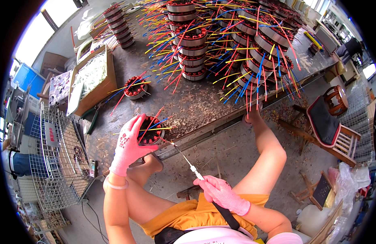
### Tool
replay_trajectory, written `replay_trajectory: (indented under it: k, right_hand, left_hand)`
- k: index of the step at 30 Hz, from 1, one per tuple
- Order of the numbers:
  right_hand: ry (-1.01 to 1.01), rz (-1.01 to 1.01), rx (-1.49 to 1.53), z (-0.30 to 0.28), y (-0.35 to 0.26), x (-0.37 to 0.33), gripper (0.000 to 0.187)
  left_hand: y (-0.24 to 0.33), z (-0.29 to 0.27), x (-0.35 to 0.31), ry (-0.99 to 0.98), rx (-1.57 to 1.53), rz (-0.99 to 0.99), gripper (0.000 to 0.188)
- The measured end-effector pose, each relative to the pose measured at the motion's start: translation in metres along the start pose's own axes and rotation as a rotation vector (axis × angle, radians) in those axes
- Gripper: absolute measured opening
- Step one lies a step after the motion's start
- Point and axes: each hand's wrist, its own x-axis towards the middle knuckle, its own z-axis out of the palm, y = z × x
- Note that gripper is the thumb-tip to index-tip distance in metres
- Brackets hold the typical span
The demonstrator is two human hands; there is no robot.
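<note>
Fingers of the right hand (222,195) wrap one white-handled tool (196,171), hiding part of its grip; the left hand (130,141) grasps one red-wound stator (154,135), covering its left side, at the table's (167,101) near edge. Beyond: one loose stator (135,90), then crowded stacks (192,52), some cut off above, too overlapped to count.

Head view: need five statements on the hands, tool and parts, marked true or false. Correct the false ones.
1. The left hand is on a wired stator. True.
2. The right hand holds a thin-tipped tool. True.
3. Both hands are bare. False: both wear pink gloves.
4. A lone stator sits on the table, right of an open box. True.
5. The stacked stators carry wires of one colour only. False: the stacks bristle with red, blue and yellow wires.
</note>
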Motion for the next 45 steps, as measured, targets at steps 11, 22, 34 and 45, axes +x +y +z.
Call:
replay_trajectory:
  k: [11, 22, 34, 45]
  right_hand:
    - [-0.011, -0.006, -0.027, -0.001, -0.002, -0.001, 0.03]
    - [-0.005, 0.026, -0.014, 0.0, -0.004, -0.002, 0.03]
    - [-0.007, 0.028, -0.022, -0.001, -0.003, -0.003, 0.029]
    - [-0.005, 0.005, -0.006, 0.0, 0.0, 0.001, 0.029]
  left_hand:
    - [-0.003, 0.001, 0.0, 0.009, 0.012, 0.035, 0.101]
    - [-0.002, 0.0, -0.001, -0.009, -0.017, -0.003, 0.1]
    - [-0.001, 0.0, 0.0, -0.008, -0.024, 0.002, 0.1]
    - [0.0, 0.0, 0.0, -0.014, -0.018, -0.003, 0.1]
